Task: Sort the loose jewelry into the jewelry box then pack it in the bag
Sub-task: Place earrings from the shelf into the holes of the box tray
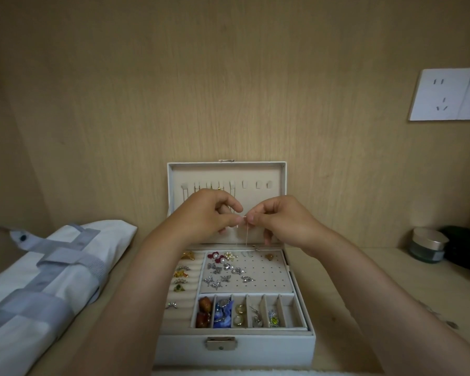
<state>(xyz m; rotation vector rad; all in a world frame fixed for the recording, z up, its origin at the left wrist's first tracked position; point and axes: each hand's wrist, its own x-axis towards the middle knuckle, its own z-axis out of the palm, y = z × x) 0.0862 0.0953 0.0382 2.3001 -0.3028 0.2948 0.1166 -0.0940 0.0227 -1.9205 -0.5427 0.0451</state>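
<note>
thin chain (247, 234) pinched at its top betw. fingertips of left hand (209, 215) and right hand (285, 221). both are clamped on it, thumbs nearly touching. chain hangs straight down, lower end just above rear edge of tray. hands sit in front of upright lid (280, 172) of jewelry box (255, 348), hiding part of hook row w/ other chains. tray holds earrings on pin panel (266, 275), pieces in front compartments. bag (52, 267) lies left of box on bench (423, 278). jar (428, 248) far right, wall socket (445, 95) above it.
</note>
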